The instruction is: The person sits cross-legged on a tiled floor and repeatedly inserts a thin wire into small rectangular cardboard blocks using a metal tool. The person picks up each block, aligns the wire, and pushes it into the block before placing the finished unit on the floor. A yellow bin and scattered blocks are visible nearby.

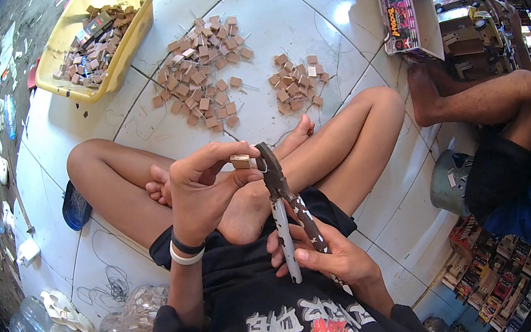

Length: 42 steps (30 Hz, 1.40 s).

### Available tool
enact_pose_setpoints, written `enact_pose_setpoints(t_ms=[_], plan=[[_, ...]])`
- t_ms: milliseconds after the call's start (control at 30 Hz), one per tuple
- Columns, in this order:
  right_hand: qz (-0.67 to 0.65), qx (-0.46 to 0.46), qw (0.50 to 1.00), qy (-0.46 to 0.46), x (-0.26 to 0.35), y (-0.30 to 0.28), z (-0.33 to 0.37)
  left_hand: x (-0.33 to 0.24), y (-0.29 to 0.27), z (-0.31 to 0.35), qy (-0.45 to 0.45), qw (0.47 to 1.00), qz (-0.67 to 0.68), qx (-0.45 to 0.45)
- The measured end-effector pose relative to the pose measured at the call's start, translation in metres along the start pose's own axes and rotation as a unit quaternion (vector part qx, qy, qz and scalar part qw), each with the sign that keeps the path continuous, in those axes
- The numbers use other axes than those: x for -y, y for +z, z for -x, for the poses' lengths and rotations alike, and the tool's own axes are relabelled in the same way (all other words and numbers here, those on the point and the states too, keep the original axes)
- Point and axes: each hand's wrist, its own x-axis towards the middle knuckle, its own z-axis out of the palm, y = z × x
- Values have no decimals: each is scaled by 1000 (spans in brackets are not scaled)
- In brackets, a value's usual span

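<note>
Above my lap, my left hand pinches a small brown wooden block between thumb and fingers. The block is right beside the dark jaws of a pair of pliers, and a bit of wire seems to run between them. My right hand is wrapped round the pliers' handles, whose paint is chipped white and dark; the handles stand somewhat apart. Past my crossed legs, a large pile of similar blocks with thin wires lies on the tiles. To its right is a smaller pile of blocks.
A yellow basin of blocks stands far left. A printed carton and stacked wooden toy vehicles line the right side. Another person's leg and a grey-green bucket are close on the right. Tangled wire lies at left.
</note>
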Motion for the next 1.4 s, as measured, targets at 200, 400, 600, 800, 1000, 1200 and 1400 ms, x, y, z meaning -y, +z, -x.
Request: enact_pose_setpoints(t_ms=[200,400,600,800,1000,1200,1400], plan=[[19,-15,999,34,-14,-8,-6,4,4,1,-15,1000,9,-19],[62,-72,995,29,-50,-21,-13,19,14,-3,-45,998,43,21],[254,-268,928,-43,-66,-45,-15,46,29,-19,-65,989,-130,17],[160,-357,917,-76,-56,-49,-11,96,50,-72,-42,981,-186,-20],[156,-336,926,-69,-50,-46,-5,136,21,-107,-24,859,-507,-70],[167,-307,935,-57,-52,-46,-9,136,-19,-130,34,742,-669,-37],[237,-283,925,-92,-50,-44,-16,82,-11,-101,23,912,-407,-33]])
